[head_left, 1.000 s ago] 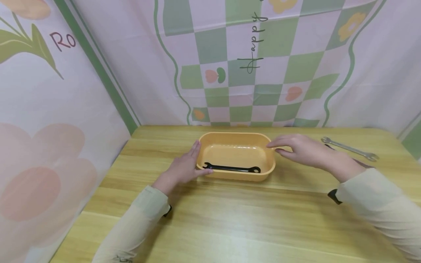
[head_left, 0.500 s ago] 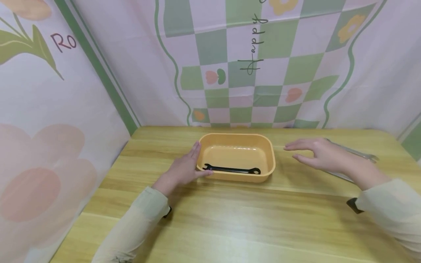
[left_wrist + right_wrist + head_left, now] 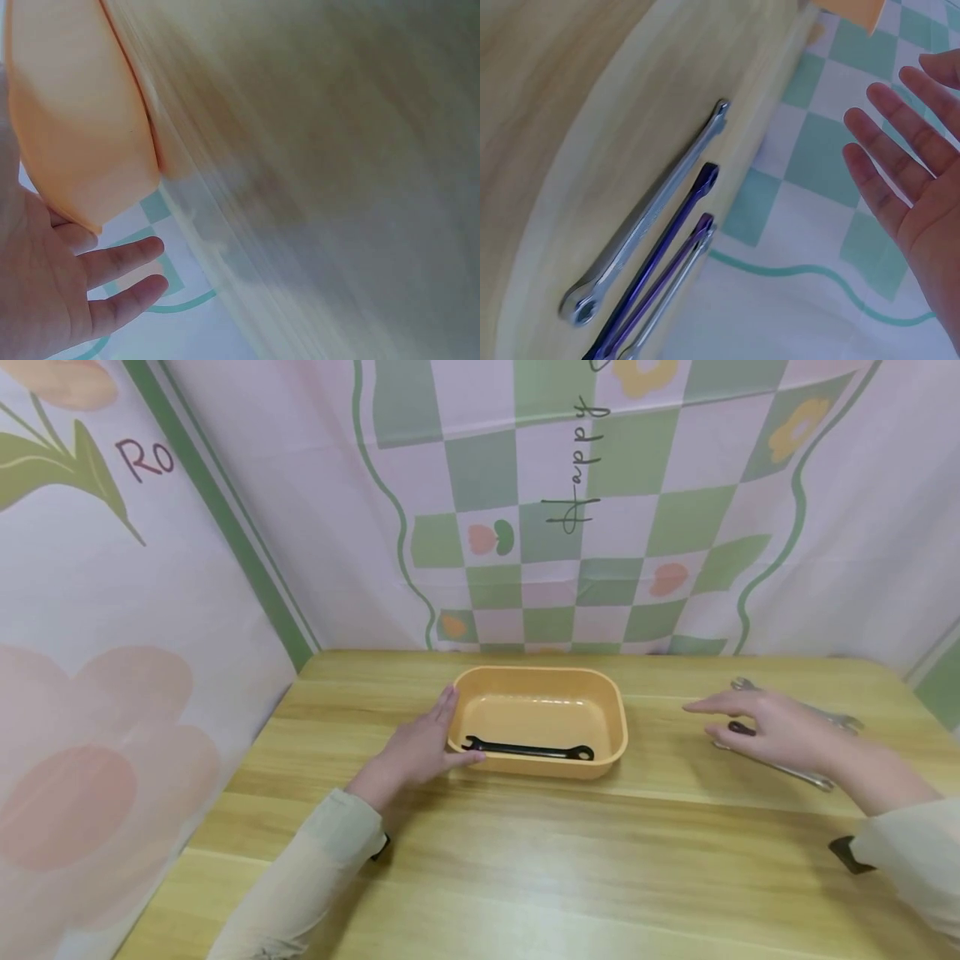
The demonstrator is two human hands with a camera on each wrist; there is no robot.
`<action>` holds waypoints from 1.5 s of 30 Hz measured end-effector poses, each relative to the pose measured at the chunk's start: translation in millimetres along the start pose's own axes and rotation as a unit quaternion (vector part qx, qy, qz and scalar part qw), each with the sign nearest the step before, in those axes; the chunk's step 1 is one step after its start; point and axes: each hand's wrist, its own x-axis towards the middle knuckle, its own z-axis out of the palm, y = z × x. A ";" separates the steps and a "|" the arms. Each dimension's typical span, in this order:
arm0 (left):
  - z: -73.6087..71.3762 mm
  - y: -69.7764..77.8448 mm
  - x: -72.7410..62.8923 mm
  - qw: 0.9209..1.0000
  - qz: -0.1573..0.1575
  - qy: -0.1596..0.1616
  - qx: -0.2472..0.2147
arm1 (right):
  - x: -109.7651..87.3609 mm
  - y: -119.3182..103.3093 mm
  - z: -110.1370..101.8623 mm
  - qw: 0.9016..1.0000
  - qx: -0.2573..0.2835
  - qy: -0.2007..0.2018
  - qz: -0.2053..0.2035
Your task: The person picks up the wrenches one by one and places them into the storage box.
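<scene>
My left hand (image 3: 412, 747) rests against the left end of a yellow-orange plastic basket (image 3: 540, 767), its fingers along the side and its thumb on the front rim. Inside, along the front wall, lies a black combination wrench (image 3: 528, 750). To the right of the basket, my right hand (image 3: 791, 731) hovers over several wrenches, fingers extended and holding nothing. It partly covers a silver wrench (image 3: 798, 775), a black wrench (image 3: 741, 727) and another silver wrench (image 3: 843, 721) farther back. The right wrist view has these side by side, including a dark purplish wrench (image 3: 664, 277).
Everything lies on a wood-grain table (image 3: 525, 868). Behind it hangs a green-and-white checkered cloth (image 3: 555, 577). A flowered cloth (image 3: 150, 693) borders the left side.
My right hand has left the basket's right end and moved rightward to above the wrenches. The left hand, the basket and the black wrench inside stay in place.
</scene>
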 end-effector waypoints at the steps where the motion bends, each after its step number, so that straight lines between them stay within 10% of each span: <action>1: 0.0 0.0 -0.2 1.000 0.000 0.001 0.000 | -1.8 0.3 0.1 1.000 -0.001 -0.002 0.005; 45: 2.3 -1.9 0.9 1.000 0.005 0.004 0.002 | -56.1 50.8 19.2 0.999 0.006 -0.032 0.035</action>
